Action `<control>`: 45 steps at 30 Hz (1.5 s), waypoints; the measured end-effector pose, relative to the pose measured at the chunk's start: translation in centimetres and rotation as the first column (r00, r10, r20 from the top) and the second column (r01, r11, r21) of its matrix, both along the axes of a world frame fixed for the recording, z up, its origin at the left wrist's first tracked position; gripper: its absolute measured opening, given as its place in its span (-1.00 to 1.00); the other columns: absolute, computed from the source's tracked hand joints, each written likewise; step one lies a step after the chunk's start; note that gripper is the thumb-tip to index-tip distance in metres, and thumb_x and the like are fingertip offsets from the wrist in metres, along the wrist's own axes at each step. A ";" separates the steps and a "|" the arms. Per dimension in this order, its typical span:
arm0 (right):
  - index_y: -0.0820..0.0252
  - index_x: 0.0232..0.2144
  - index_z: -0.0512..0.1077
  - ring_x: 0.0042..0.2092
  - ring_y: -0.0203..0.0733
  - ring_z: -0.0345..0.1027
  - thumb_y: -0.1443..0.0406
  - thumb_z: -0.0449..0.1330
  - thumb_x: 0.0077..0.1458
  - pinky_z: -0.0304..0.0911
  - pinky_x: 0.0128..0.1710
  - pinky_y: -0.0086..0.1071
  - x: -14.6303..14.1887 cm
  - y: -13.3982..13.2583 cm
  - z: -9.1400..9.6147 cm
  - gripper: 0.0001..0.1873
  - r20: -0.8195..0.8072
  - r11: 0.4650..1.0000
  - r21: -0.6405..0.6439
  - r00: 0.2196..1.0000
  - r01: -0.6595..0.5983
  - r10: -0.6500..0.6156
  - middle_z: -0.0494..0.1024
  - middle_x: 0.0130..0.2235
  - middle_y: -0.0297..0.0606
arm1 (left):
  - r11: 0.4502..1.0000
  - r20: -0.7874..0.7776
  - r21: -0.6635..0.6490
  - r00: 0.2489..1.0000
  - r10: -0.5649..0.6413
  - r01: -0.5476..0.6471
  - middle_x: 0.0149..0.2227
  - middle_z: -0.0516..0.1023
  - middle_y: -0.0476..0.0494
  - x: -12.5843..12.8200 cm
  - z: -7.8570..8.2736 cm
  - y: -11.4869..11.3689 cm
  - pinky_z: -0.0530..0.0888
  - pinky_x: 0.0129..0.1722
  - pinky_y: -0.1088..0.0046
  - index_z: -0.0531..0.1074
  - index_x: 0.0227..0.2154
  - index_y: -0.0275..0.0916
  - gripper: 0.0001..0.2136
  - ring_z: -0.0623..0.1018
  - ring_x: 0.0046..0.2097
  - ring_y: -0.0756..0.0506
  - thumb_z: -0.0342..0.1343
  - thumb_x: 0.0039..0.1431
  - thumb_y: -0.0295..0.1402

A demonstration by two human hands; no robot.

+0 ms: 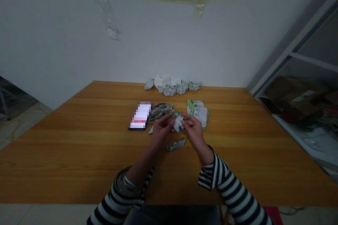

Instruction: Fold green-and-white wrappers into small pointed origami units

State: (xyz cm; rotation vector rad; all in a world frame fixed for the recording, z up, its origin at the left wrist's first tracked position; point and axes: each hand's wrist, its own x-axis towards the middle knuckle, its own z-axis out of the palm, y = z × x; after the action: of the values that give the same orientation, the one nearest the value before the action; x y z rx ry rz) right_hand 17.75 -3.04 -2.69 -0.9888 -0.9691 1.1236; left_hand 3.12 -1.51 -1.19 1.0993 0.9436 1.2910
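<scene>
Between both hands is a small piece of white and green printed paper (178, 123), crumpled or folded. My left hand (161, 128) pinches its left side with thumb and fingers. On the right side, my right hand (193, 128) grips it the same way. A folded printed strip (176, 145) lies on the table just below the hands. Behind my left hand is a pile of folded printed pieces (161, 110). Flat green and white printed sheets (201, 113) lie stacked beyond my right hand, partly hidden by it.
A phone (141, 115) with a lit screen lies left of the pile. Several crumpled printed pieces (170, 86) line the back of the wooden table (79, 147), near the wall. A dark flat object (269, 105) is at the table's right edge, beside a shelf with boxes (303, 95).
</scene>
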 end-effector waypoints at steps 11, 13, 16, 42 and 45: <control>0.21 -0.47 0.61 -0.46 -0.23 0.43 0.10 0.35 -0.11 0.32 -0.43 -0.41 0.6 0.1 -0.1 -0.72 0.120 0.999 -0.028 0.993 0.027 -0.024 0.61 -0.50 -0.30 | 1.000 -0.203 -0.001 0.979 0.030 -0.031 -0.31 0.67 -0.18 -0.4 0.2 0.4 0.50 -0.29 0.40 0.63 -0.33 -0.30 -0.69 0.60 -0.31 -0.13 0.33 -0.11 -0.19; 0.20 -0.47 0.61 -0.44 -0.20 0.44 0.13 0.33 -0.08 0.30 -0.42 -0.40 0.4 0.1 -0.1 -0.76 0.205 0.999 0.026 0.978 0.043 -0.047 0.62 -0.48 -0.30 | 0.999 -0.206 -0.027 0.978 0.022 -0.028 -0.39 0.66 -0.16 -0.4 -0.1 0.4 0.49 -0.36 0.44 0.63 -0.37 -0.32 -0.69 0.58 -0.39 -0.10 0.32 -0.12 -0.17; 0.19 -0.45 0.62 -0.43 -0.19 0.45 0.16 0.30 -0.05 0.30 -0.42 -0.40 0.0 0.0 -0.4 -0.79 0.217 0.997 0.050 0.974 0.051 -0.061 0.63 -0.46 -0.29 | 0.997 -0.214 -0.009 0.974 0.069 -0.073 -0.44 0.65 -0.14 -0.5 -0.3 0.3 0.47 -0.40 0.45 0.62 -0.42 -0.33 -0.72 0.56 -0.44 -0.08 0.33 -0.13 -0.19; -0.04 0.04 0.45 -0.01 -0.11 0.40 0.29 0.24 0.07 0.29 0.02 -0.21 1.4 -1.2 2.5 -0.56 0.588 0.931 0.315 0.808 -0.184 -0.040 0.53 0.00 -0.21 | 0.997 -0.113 -0.053 0.991 -0.066 0.060 -0.48 0.50 -0.01 -0.6 -0.2 0.7 0.29 -0.63 0.58 0.48 -0.12 -0.25 -0.60 0.38 -0.58 0.05 0.15 0.07 -0.07; 0.02 -0.20 0.60 -0.28 -0.15 0.48 0.28 0.27 0.03 0.37 -0.26 -0.32 1.0 -1.0 1.5 -0.76 0.529 0.954 0.215 0.846 -0.208 0.065 0.64 -0.27 -0.24 | 0.981 -0.105 -0.133 0.982 -0.159 0.144 -0.45 0.51 -0.01 -0.3 -0.3 0.2 0.22 -0.68 0.61 0.47 -0.17 -0.23 -0.62 0.35 -0.62 0.08 0.17 0.05 -0.06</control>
State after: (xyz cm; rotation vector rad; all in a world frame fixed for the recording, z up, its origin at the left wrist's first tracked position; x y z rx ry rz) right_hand 18.78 -4.04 -1.16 -1.0324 -1.6082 0.8185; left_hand 2.85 -1.27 -1.44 1.1343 0.9926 1.0397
